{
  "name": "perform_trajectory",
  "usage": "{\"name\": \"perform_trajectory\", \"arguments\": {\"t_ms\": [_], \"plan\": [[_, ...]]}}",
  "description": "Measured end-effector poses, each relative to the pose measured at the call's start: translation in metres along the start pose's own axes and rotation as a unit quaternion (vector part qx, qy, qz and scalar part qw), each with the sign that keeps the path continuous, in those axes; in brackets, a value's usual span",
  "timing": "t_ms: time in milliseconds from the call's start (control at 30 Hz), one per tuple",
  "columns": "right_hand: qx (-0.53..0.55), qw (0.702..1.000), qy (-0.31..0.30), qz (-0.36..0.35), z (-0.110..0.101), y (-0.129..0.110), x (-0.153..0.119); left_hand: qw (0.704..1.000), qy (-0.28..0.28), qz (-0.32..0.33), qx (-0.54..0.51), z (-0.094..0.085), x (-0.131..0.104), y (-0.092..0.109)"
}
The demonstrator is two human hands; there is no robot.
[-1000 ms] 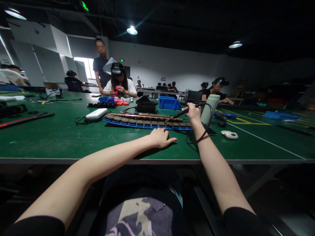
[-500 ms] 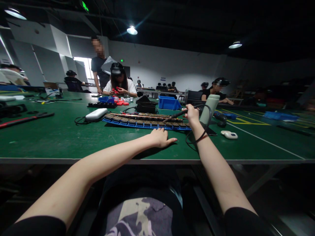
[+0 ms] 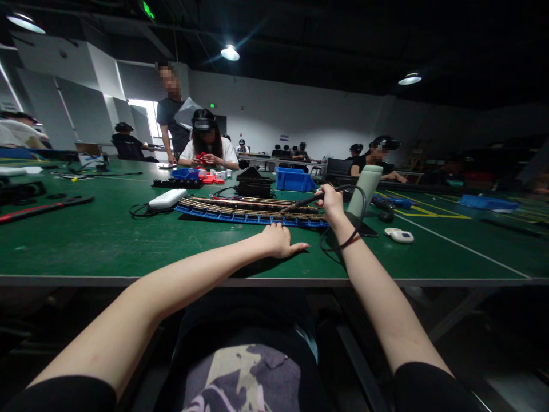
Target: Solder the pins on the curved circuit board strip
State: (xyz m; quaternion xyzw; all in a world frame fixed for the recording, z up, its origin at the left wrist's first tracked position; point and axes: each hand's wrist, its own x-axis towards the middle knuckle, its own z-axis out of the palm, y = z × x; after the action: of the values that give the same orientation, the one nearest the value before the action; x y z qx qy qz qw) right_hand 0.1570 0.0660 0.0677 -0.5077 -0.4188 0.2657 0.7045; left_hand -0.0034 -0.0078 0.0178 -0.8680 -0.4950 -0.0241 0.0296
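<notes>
Fingers of the right hand [image 3: 332,205] are closed around the handle of a black pen-like tool [image 3: 305,200], just beyond the right end of the long blue strip [image 3: 246,218]. From that grip the tool slants down leftward, its thin tip at the gold rods [image 3: 223,209] lying along the strip, right of the strip's middle; contact there is too small to tell. Its black cord [image 3: 367,201] loops across the wrist, right of the strip. The left hand [image 3: 278,240] rests back upward in front of the strip's near edge, thumb spread to the right; I cannot tell whether its hidden fingertips grasp or touch the strip. A white box [image 3: 168,199] sits just beside the strip's left end, and a green bottle [image 3: 365,189] stands to its right.
</notes>
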Motion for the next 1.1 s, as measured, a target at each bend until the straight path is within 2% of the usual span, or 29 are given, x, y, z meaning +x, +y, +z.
{"name": "perform_trajectory", "arguments": {"t_ms": [267,567,833,1100], "plan": [[0.007,0.999,-0.046,0.012,0.003,0.002,-0.003,0.999,0.031,-0.023,-0.028,0.009,0.006,-0.005],[0.002,0.993,-0.112,0.046,0.0,-0.003,-0.005,0.998,-0.011,-0.051,-0.024,0.007,0.004,-0.003],[-0.018,0.992,-0.114,0.055,-0.001,-0.007,-0.008,0.999,-0.015,-0.038,-0.004,0.009,0.001,-0.004],[-0.015,0.994,-0.1,0.043,0.001,-0.007,-0.008,0.999,-0.038,-0.036,0.005,-0.002,-0.006,0.001]]}}
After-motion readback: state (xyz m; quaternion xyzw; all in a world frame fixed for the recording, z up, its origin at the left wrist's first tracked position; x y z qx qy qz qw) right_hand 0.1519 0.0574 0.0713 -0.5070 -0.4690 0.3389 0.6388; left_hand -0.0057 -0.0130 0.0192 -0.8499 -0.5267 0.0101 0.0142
